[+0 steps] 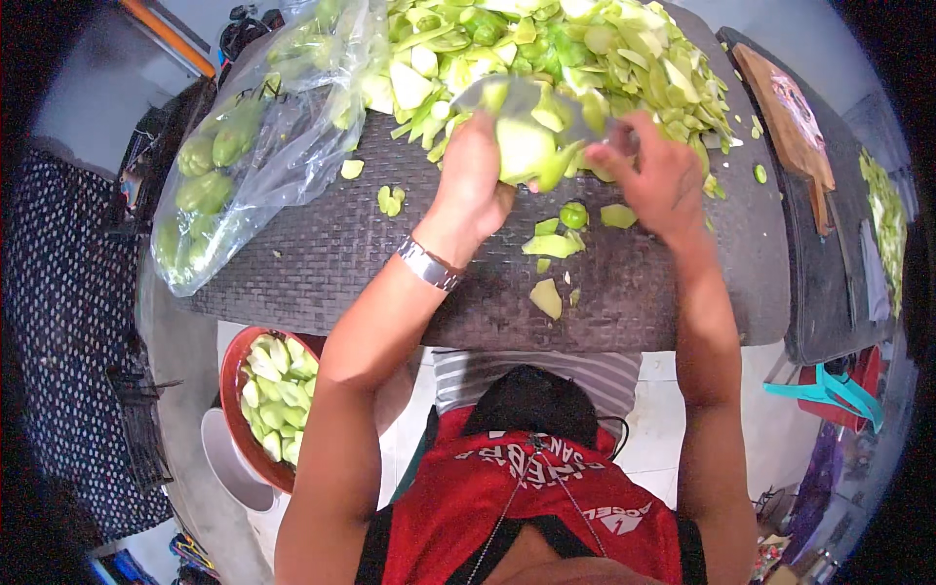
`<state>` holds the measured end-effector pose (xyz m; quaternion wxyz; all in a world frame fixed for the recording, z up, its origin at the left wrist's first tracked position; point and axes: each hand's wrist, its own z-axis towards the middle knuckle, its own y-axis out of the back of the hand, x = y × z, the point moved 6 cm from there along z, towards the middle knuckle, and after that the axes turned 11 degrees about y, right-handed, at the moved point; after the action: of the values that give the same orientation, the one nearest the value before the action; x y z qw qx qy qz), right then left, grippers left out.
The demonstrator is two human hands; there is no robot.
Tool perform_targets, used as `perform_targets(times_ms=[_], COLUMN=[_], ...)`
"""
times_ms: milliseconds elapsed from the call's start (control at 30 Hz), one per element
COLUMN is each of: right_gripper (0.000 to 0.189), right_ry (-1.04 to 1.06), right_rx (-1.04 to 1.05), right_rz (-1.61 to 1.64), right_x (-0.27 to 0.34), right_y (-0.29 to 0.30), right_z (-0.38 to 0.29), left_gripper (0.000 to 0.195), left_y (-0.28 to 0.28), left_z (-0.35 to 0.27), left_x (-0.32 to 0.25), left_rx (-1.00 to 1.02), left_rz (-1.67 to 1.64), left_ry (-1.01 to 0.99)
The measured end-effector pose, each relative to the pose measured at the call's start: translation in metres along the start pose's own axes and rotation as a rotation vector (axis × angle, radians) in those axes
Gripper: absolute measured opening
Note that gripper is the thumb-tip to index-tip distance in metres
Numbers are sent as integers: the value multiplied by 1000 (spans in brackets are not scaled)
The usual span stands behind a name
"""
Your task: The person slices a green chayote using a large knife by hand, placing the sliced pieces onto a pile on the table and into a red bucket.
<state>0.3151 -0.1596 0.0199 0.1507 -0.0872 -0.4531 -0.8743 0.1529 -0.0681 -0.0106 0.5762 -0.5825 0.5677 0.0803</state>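
Note:
My left hand [475, 172] grips a partly peeled, pale green chayote [525, 150] above the dark woven-pattern table [351, 270]. A blurred knife [578, 117] lies across the top of the chayote, its handle end in my right hand [654, 168]. A strip of green peel hangs at the chayote's right side. Beyond both hands spreads a large heap of green peelings [629, 51]. Several loose peel pieces [553, 244] lie on the table nearer my body. At the left, a clear plastic bag [292, 168] holds several unpeeled chayotes [205, 192].
Below the table's left edge, a reddish-brown basin [232, 380] holds pale peeled pieces, beside a whitish bucket [234, 468]. At the right, a wooden board [786, 110] lies on a black surface [819, 292]. A turquoise plastic hanger [833, 398] is by a red container [870, 376].

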Motion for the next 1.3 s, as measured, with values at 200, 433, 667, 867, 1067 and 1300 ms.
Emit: perform_targets(times_ms=[200, 433, 667, 867, 1067, 1300], right_gripper=[60, 57, 56, 55, 54, 53], right_ry=[-386, -44, 62, -16, -39, -79], right_rx=[1, 53, 1, 63, -6, 57], right_rz=[-46, 236, 65, 6, -28, -5], right_x=[-49, 19, 17, 8, 9, 19], right_y=[17, 10, 10, 9, 10, 5], right_z=[-4, 1, 1, 0, 4, -1], left_gripper=[40, 40, 39, 45, 41, 38], left_y=[-2, 5, 6, 4, 3, 5], left_z=[7, 14, 11, 9, 7, 5], left_x=[-2, 6, 9, 7, 1, -1], left_rx=[206, 319, 313, 212, 278, 70], left_rz=[44, -4, -44, 7, 81, 92], left_ry=[115, 208, 212, 188, 182, -10])
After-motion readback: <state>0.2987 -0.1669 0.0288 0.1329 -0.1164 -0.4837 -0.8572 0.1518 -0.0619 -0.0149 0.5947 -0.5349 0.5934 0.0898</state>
